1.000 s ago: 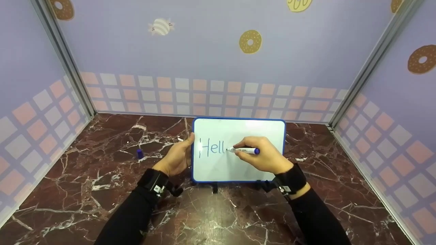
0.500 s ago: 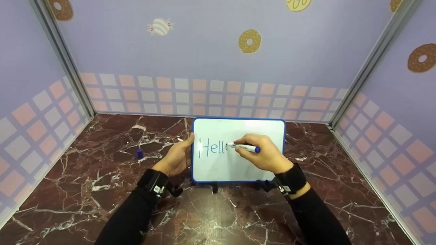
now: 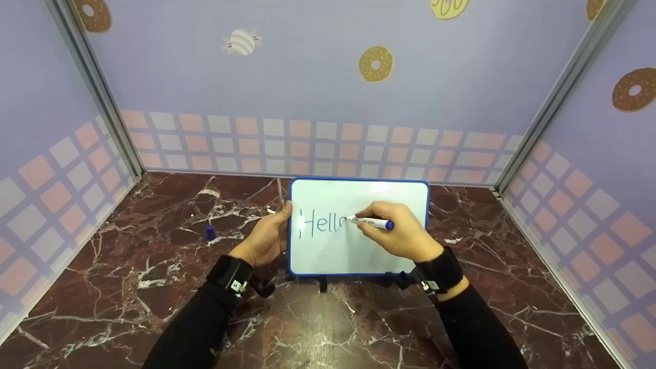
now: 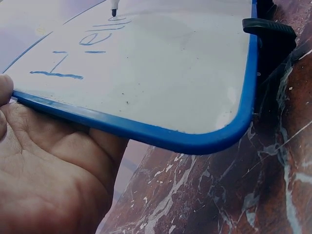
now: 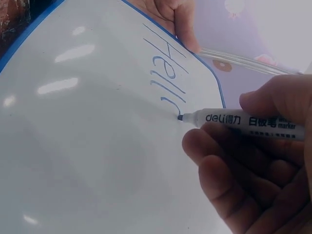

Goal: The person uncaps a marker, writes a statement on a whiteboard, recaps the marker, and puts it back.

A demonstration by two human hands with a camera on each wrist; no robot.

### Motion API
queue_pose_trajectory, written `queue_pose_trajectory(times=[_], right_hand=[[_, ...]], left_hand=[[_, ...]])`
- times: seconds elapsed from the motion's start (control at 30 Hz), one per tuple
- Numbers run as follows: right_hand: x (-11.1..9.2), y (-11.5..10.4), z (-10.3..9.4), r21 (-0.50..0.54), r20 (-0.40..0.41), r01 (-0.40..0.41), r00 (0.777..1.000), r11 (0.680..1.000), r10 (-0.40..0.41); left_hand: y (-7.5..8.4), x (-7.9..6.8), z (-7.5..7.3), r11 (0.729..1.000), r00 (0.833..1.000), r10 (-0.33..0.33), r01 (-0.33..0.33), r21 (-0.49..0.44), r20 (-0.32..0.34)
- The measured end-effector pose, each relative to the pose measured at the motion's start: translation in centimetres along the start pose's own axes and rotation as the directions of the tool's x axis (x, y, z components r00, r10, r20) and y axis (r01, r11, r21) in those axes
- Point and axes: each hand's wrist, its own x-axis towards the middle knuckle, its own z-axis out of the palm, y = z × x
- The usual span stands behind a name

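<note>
Toward the far middle of the glossy, white-veined worktop (image 3: pixel 128 307), my left hand (image 3: pixel 265 236) grips the left edge of a smooth, round-cornered, blue-rimmed whiteboard (image 3: pixel 328 256); my right hand (image 3: pixel 400 230) pinches a slim white marker (image 3: pixel 375 223), tip touching blue handwriting (image 3: pixel 322 223).

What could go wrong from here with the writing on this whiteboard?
The whiteboard could shift and spoil the lettering, since the left fingers grip it at one side edge. The cap sits apart on the tabletop, so it might get knocked away, leaving the marker uncapped to dry.
</note>
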Motion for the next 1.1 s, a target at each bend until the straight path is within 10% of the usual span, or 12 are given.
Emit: queue_pose_trajectory(times=[1.1], right_hand=[[0.08,-0.52,0.66,0.058,0.068,-0.049,0.997,0.997,0.045]], left_hand=[[-0.12,0.00,-0.06,1.000,1.000,0.001,-0.001,0.001,0.011]])
